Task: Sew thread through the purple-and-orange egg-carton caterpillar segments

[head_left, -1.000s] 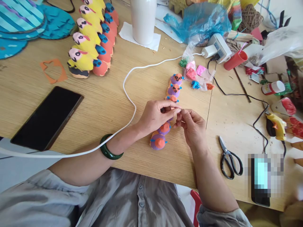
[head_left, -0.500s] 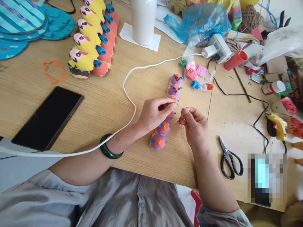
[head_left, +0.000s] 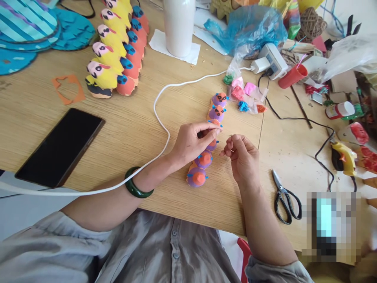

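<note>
A strip of egg-carton cups (head_left: 196, 176), covered in purple and orange with blue side bits, lies on the table before me. The two far cups carry black face marks. Over its middle is my left hand (head_left: 191, 141), thumb and forefinger brought together; what they grip, if anything, I cannot make out. Just right of the strip, apart from it, my right hand (head_left: 243, 157) is closed in a pinch. A tiny dark bit (head_left: 231, 136) shows at its fingertips, too small to name.
Scissors (head_left: 284, 196) lie to the right, a phone (head_left: 60, 147) to the left. A white cable (head_left: 154, 106) crosses the table and my left forearm. Coloured clay lumps (head_left: 238, 92) sit beyond the strip. Yellow and red carton figures (head_left: 110, 63) stand at far left, a white cylinder (head_left: 178, 27) at the back.
My right hand has shifted very slightly to the right, and the dark bit at its fingertips has moved with it. The left hand and the strip stay where they were.
</note>
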Demonstrator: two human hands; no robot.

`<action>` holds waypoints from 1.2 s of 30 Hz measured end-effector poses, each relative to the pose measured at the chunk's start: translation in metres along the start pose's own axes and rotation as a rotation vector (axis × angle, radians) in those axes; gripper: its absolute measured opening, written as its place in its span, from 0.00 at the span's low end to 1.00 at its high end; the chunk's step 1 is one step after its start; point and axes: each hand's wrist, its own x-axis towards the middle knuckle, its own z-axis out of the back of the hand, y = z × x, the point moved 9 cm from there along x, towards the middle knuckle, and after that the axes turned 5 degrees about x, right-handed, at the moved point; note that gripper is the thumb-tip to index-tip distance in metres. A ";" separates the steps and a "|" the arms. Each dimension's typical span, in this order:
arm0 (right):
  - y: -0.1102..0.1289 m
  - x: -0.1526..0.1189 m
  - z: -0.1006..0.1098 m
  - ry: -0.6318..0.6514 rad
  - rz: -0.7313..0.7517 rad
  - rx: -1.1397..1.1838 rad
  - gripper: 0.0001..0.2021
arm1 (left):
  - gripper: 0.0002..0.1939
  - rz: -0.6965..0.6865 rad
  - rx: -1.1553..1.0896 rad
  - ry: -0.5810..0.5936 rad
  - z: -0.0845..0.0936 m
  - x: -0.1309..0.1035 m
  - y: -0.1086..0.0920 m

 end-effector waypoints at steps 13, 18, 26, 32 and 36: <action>-0.001 -0.002 -0.002 0.022 0.015 -0.014 0.18 | 0.19 0.077 -0.065 0.080 -0.009 -0.002 0.005; -0.002 -0.002 -0.005 0.043 0.005 -0.012 0.19 | 0.20 0.133 -0.078 0.087 -0.009 -0.003 0.009; -0.006 -0.004 -0.009 0.069 -0.028 -0.005 0.18 | 0.12 0.122 -0.158 0.146 -0.016 -0.003 0.011; -0.008 -0.005 -0.010 0.099 -0.032 -0.044 0.20 | 0.10 0.088 -0.178 0.091 -0.010 0.000 0.009; -0.009 -0.005 -0.011 0.117 -0.047 -0.010 0.19 | 0.10 0.053 -0.133 0.086 -0.009 -0.001 0.005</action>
